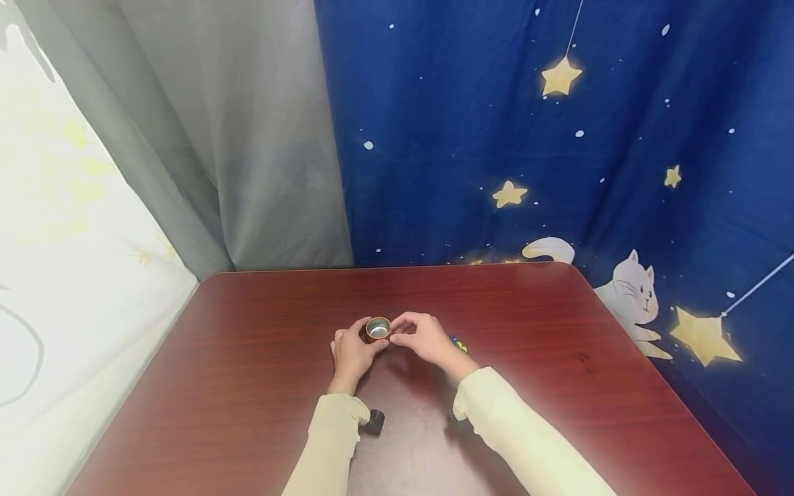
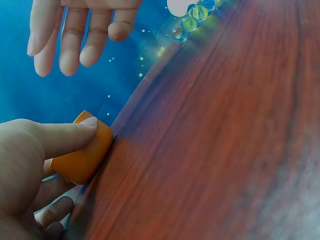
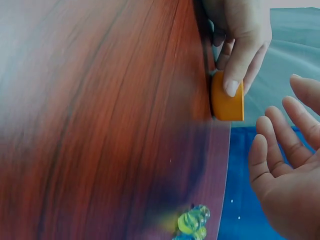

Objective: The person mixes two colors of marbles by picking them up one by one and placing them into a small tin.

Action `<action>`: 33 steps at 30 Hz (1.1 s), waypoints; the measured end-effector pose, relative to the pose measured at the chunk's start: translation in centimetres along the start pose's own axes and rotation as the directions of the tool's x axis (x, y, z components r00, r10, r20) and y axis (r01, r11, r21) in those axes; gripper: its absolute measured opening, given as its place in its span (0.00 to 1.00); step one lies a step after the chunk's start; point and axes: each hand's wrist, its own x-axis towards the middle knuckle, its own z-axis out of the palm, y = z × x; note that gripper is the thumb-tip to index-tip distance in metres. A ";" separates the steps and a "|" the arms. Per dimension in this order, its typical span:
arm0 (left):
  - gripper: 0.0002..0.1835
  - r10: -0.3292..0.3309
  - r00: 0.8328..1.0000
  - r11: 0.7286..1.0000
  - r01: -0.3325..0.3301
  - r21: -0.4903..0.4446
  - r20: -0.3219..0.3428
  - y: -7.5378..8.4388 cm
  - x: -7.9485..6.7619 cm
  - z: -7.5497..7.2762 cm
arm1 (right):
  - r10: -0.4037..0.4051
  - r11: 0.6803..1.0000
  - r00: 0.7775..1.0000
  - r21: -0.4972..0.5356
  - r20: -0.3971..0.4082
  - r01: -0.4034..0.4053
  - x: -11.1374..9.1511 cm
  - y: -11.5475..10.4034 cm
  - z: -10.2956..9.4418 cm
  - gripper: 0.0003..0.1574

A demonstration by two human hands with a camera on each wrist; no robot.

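Note:
A small round orange tin (image 1: 378,329) stands on the table with its open top facing up and a shiny metal inside. My left hand (image 1: 353,355) grips it from the left, thumb pressed against the orange wall (image 2: 82,155) in the left wrist view. Just right of the tin is my right hand (image 1: 428,337), its fingers loosely spread and apart from the tin (image 3: 227,102) in the right wrist view. Nothing shows in that hand (image 3: 290,170). Several clear glass marbles (image 3: 192,220) with yellow-green and blue swirls lie together, partly behind my right wrist in the head view.
The dark red wooden table (image 1: 260,413) has rounded far corners. A small black object (image 1: 375,422) shows beside the left sleeve. Behind the table hang a grey curtain (image 1: 279,172) and a blue one (image 1: 446,138) with stars and a cat.

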 end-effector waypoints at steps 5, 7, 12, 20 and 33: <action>0.35 -0.005 1.000 1.000 0.005 -0.006 0.008 -0.1 0.2 0.0 | -0.044 0.999 0.999 -0.025 -0.004 0.044 -0.2 0.3 -0.8 0.14; 0.35 -0.007 1.000 1.000 0.007 -0.011 0.008 0.0 0.2 0.1 | -0.054 0.998 0.999 -0.034 -0.004 0.054 -0.3 0.5 -1.3 0.16; 0.36 -0.013 1.000 1.000 0.013 -0.017 0.005 0.0 0.3 0.0 | -0.040 0.999 0.999 -0.034 -0.008 0.040 -0.7 0.9 -2.7 0.18; 0.36 -0.027 1.000 0.999 0.027 -0.020 0.005 0.0 0.3 0.0 | -0.002 0.999 1.000 -0.044 -0.029 0.001 -1.1 1.8 -4.2 0.19; 0.36 -0.019 1.000 0.999 0.019 -0.027 0.003 -0.2 0.5 0.0 | 0.015 0.997 0.998 -0.079 -0.064 -0.020 -1.4 2.9 -5.5 0.20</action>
